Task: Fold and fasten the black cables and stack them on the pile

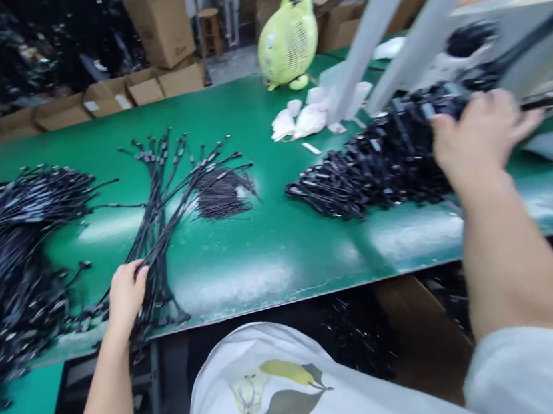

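Observation:
My left hand (126, 294) is closed around a bundle of thin black cables (165, 200) that fans out over the green table (271, 248), near its front edge. My right hand (479, 132) reaches out to the right and rests on a heap of black connector cables (367, 169). Its fingers curl over the far end of that heap, blurred by motion, and I cannot make out a firm grip.
A large pile of black cables (5, 260) covers the table's left end. White paper scraps (300, 118) and a yellow-green fan (287, 39) stand at the back. Grey metal struts (375, 27) and a machine (502, 38) rise at the right. Cardboard boxes (163, 26) lie beyond.

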Demonstrator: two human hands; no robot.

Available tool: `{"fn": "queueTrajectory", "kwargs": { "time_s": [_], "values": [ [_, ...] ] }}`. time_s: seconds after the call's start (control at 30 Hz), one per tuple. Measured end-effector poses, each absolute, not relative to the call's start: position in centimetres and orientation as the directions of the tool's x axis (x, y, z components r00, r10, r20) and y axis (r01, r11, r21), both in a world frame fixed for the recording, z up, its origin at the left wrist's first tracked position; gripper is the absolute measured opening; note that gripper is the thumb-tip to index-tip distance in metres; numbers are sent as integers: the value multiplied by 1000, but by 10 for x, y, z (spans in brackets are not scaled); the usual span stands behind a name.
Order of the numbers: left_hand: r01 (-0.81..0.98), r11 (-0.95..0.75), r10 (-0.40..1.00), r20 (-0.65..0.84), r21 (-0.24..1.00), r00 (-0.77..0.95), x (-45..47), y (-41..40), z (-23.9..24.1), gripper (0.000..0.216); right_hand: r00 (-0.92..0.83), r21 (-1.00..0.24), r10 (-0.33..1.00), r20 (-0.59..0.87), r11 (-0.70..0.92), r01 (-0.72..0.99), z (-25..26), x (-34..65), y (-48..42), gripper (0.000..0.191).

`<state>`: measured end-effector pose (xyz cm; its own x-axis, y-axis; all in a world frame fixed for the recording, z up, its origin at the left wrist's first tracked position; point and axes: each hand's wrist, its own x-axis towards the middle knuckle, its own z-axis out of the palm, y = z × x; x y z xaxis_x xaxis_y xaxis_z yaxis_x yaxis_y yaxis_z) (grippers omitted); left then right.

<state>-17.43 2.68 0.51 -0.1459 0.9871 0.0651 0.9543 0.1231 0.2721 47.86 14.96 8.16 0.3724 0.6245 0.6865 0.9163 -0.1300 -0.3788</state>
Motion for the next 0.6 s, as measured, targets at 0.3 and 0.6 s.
{"fn": "queueTrajectory", "kwargs": {
  "time_s": [0.3, 0.6],
  "values": [
    [721, -255, 962, 243, 645, 123, -71, -10, 104, 27, -577, -560, 755, 312, 636, 531, 64, 206, 116, 57],
    [332, -15, 991, 59, 943, -123, -140, -101, 119, 32, -822, -355, 459, 338, 871, 340, 69, 84, 189, 36]
  ]
}}
